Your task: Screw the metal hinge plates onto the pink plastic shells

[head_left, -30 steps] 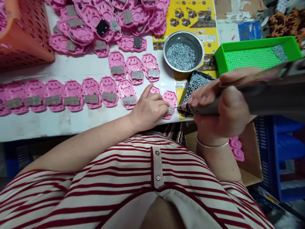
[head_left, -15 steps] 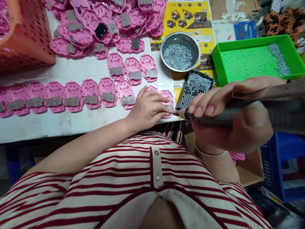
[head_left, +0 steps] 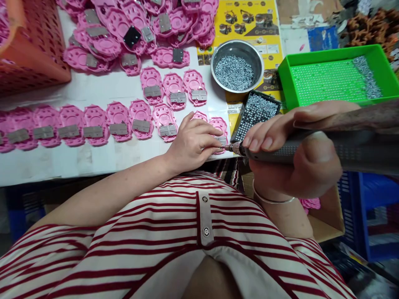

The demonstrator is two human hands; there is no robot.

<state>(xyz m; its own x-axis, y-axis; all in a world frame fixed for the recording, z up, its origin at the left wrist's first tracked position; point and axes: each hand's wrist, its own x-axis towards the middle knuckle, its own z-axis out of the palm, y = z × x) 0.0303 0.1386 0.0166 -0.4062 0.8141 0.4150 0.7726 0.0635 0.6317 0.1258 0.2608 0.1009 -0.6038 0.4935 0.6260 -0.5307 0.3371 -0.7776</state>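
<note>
My right hand (head_left: 296, 153) is wrapped around a dark grey electric screwdriver (head_left: 277, 154), which lies nearly level and points left. Its bit tip meets the fingertips of my left hand (head_left: 195, 141). Thumb and index finger are pinched there; whatever is between them is too small to make out. Under those fingers lies a pink plastic housing (head_left: 219, 124) with a grey metal plate, partly covered. Another pink housing (head_left: 199, 116) is mostly hidden behind my left hand. To its left, a similar housing (head_left: 164, 118) lies flat with its plate showing.
A row of pink housings (head_left: 95, 116) runs left along the white table (head_left: 93, 162), with a pile (head_left: 118, 29) behind. A steel bowl of screws (head_left: 235, 72), a black perforated tray (head_left: 246, 122) and a green tray (head_left: 330, 79) stand right. An orange basket (head_left: 40, 45) is at far left.
My right hand and the screwdriver have shifted slightly left. My left hand has stayed almost in place, its fingertips still at the bit.
</note>
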